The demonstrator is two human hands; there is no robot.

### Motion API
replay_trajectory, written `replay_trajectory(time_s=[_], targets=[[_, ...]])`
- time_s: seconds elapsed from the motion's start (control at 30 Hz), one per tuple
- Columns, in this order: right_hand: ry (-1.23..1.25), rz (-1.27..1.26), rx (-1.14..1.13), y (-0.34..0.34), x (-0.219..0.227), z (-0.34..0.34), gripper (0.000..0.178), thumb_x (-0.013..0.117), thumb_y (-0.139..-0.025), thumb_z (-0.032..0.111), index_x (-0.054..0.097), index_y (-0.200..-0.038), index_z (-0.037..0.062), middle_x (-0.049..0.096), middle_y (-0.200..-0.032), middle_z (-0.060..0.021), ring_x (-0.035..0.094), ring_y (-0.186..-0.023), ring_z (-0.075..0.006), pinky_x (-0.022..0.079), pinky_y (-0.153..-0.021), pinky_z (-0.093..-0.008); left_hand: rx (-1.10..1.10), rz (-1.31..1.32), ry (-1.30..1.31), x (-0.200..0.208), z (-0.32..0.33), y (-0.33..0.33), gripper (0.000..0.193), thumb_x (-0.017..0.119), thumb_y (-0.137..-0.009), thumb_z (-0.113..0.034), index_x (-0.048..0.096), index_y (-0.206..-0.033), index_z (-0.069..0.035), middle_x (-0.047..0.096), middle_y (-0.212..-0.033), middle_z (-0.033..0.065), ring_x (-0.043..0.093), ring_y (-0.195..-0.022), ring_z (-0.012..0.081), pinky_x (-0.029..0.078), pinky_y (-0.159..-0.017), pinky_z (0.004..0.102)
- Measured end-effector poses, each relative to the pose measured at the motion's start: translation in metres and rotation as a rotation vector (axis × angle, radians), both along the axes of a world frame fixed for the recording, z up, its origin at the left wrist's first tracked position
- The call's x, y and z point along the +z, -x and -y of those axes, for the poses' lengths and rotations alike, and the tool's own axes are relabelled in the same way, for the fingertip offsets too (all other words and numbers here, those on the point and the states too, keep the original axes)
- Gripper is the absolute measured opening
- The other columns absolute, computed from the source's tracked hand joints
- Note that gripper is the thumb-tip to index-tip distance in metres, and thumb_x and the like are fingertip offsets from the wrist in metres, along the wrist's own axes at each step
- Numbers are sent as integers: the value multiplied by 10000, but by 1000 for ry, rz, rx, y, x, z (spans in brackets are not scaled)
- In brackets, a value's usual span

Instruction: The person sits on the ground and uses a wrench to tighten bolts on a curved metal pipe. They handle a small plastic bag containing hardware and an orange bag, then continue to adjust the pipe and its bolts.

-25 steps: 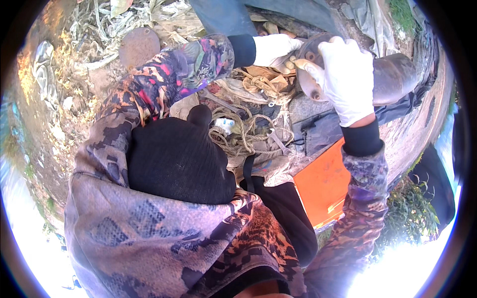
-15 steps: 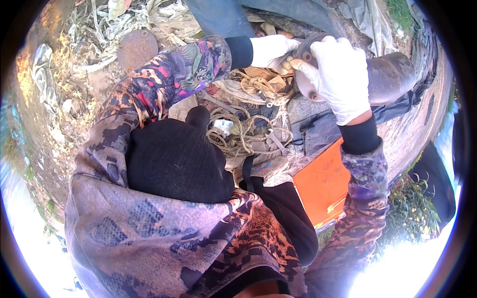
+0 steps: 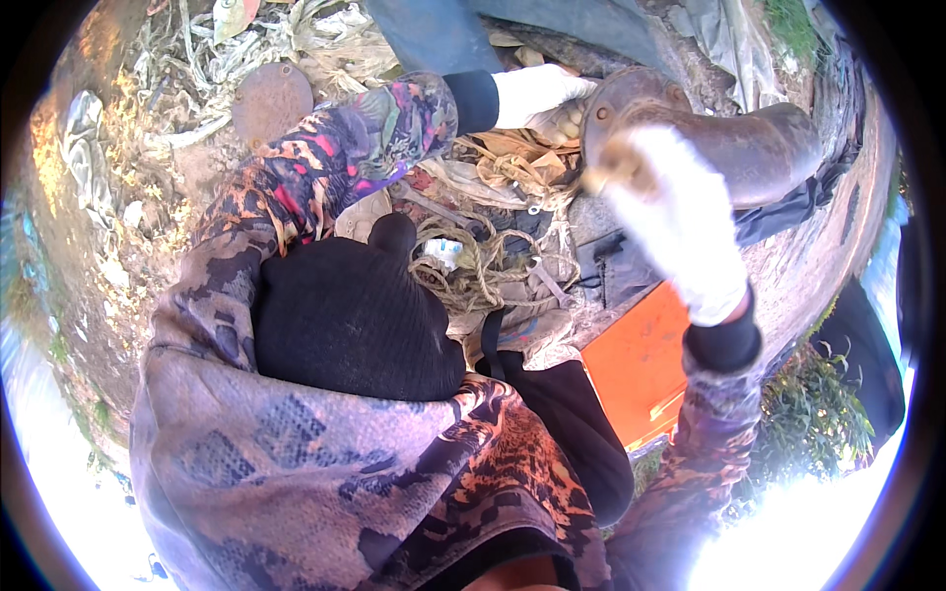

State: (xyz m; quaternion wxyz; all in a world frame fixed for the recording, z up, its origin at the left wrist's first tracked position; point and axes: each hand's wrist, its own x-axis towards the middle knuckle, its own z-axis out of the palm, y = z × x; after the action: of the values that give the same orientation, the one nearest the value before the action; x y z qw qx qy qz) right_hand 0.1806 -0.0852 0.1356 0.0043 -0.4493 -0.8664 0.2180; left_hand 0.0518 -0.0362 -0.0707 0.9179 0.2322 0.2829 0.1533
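A curved metal pipe (image 3: 764,148) lies on the far right, with a bolted flange (image 3: 594,116) at its left end. My left hand (image 3: 537,97), in a white glove, reaches in from the left to the flange's edge. Its soiled fingers are curled closed, and what they hold, if anything, is hidden. My right hand (image 3: 685,212), also white-gloved, is smeared by motion in front of the pipe, just below the flange. Something brownish shows at its fingertips, too blurred to tell from the dirty glove.
Coiled rope (image 3: 483,271) lies in the middle, with an open-ended wrench (image 3: 552,281) beside it. An orange case (image 3: 636,369) sits nearer on the right. A round rusty plate (image 3: 273,103) rests at the far left among plastic scraps (image 3: 330,44). My black-covered knee (image 3: 350,320) fills the near left.
My right hand has come off the flange and moved toward me, uncovering the flange's face and the pipe. My left hand stays beside the flange, its fingers slightly shifted.
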Motion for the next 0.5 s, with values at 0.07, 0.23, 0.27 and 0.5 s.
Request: replay_trajectory(time_s=[0.07, 0.23, 0.27, 0.5], targets=[[418, -115, -182, -1, -6, 29, 219, 716, -780, 247, 606, -858, 75, 605, -750, -85, 614, -657, -233, 491, -599, -342, 134, 86, 26, 6, 2, -5, 294, 426, -996, -290, 558, -1104, -51, 628, -920, 49, 638, -781, 135, 590, -660, 317], [860, -340, -687, -3, -60, 84, 253, 691, -829, 217, 599, -945, 12, 638, -746, -100, 582, -654, -130, 480, -626, -284, 240, 235, 145, 6, 8, 2, 272, 444, -990, -289, 568, -997, -47, 624, -1003, 68, 634, -882, 155, 589, -702, 300], [862, -339, -747, 3, -70, 87, 261, 689, -833, 218, 598, -956, 6, 644, -747, -96, 583, -660, -121, 482, -632, -278, 310, 215, 140, -5, 10, 11, 253, 477, -977, -288, 579, -919, -64, 635, -968, 62, 634, -862, 156, 579, -672, 285], [138, -117, -473, 62, -123, 98, 278, 708, -775, 303, 603, -868, 63, 605, -684, -97, 609, -604, -237, 468, -557, -327, 309, -60, 469, -21, 130, 74, 248, 576, -928, -286, 597, -1008, -52, 633, -1013, 66, 609, -871, 130, 532, -751, 312]])
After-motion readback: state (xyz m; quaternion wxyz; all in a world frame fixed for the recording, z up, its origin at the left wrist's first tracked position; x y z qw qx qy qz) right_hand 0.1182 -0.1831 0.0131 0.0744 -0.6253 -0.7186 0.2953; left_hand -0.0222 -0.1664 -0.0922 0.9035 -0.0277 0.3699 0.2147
